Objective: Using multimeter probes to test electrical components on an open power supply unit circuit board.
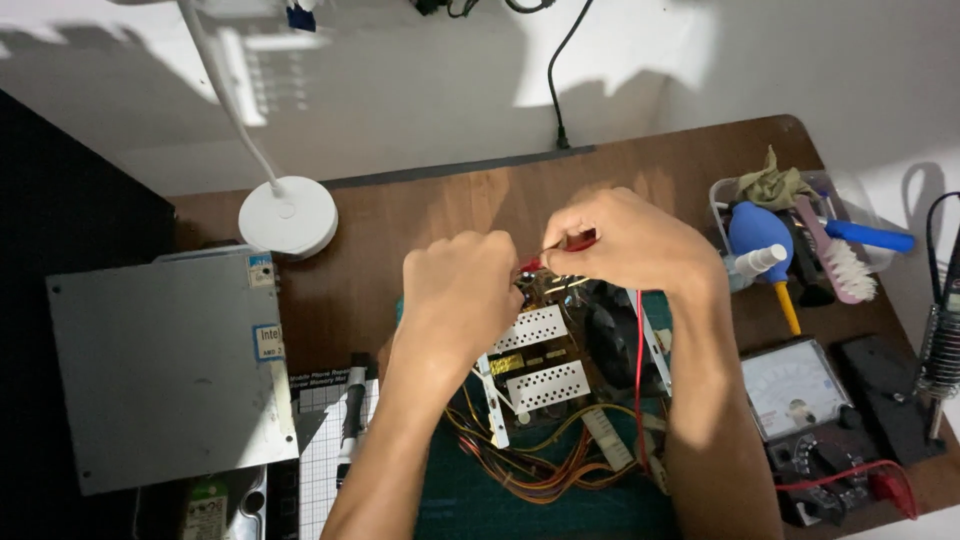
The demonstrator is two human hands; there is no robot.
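An opened power supply board point(535, 365) with white perforated heat sinks and a bundle of orange and yellow wires lies on a dark green mat point(470, 495). My right hand point(625, 240) pinches a red test probe point(570, 246) whose tip points down at the board's far edge; its red lead point(640, 370) runs down past my forearm. My left hand point(455, 290) is curled in a fist over the board's left side, apparently gripping a dark probe, though its fingers hide it.
An analog multimeter point(800, 395) sits at the right with red leads. Behind it is a clear tray point(725, 195) holding a blue blower, brushes and a rag. A grey metal case point(170, 360) lies left, a white lamp base point(288, 215) behind it. A soldering iron stand point(940, 350) is far right.
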